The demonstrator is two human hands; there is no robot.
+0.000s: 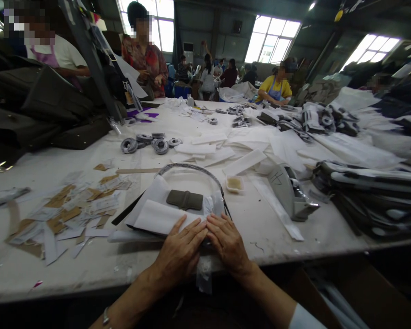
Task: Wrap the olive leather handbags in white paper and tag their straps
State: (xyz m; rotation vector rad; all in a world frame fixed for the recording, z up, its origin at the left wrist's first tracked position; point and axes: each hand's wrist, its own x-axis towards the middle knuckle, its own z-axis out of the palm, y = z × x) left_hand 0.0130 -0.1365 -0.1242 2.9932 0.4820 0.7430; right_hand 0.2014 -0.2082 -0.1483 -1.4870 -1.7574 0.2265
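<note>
A handbag wrapped in white paper [157,214] lies on the table near its front edge, with a dark grey flap [185,199] showing and a curved handle [192,170] arching behind it. My left hand [180,249] lies flat on the paper's near edge, fingers stretched out. My right hand [228,242] rests beside it, fingers flat on the wrapping, touching the left hand's fingertips. Neither hand grips anything.
Brown and white paper scraps [68,214] litter the left. A tape dispenser [287,192] and small dish [234,183] stand to the right, stacked dark bags [370,196] further right. Tape rolls [147,144], white sheets and dark bags [37,109] lie beyond. Several people work at the far side.
</note>
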